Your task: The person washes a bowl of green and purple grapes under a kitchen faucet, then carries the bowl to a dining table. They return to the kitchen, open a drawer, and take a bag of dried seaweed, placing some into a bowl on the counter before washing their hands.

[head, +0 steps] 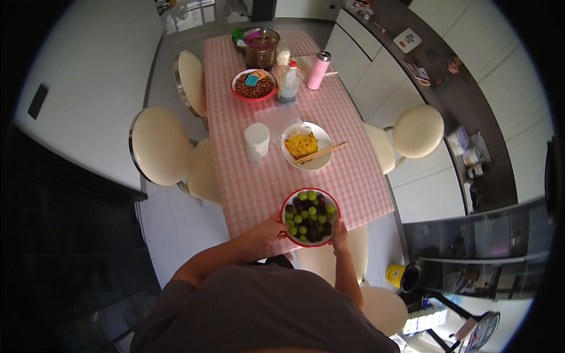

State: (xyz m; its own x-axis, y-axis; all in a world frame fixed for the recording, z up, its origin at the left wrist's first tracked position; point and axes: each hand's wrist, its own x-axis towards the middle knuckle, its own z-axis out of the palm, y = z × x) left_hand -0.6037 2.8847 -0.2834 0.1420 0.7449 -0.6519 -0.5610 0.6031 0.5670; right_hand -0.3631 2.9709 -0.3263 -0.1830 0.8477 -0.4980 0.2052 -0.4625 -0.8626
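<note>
Between my two hands is a white bowl with a red rim [339, 207], filled with green grapes [312, 211] and dark purple grapes [312, 224]. My left hand [273, 230] grips its left side, and my right hand [340, 236] grips its right side. The bowl is at the near end of a table with a pink checkered tablecloth [260, 198]; whether it rests on the cloth cannot be told. Beyond it, a white plate [324, 161] carries a yellow piece of food [301, 145] partly in plastic film, with wooden chopsticks [321, 153] laid across.
A white paper roll [257, 137] stands left of the plate. Farther back are a red-rimmed bowl of reddish-brown nuts or beans [254, 90], a red-capped bottle [289, 84], a pink flask [318, 70] and a glass pitcher [260, 55]. Cream chairs [156, 145] flank the table.
</note>
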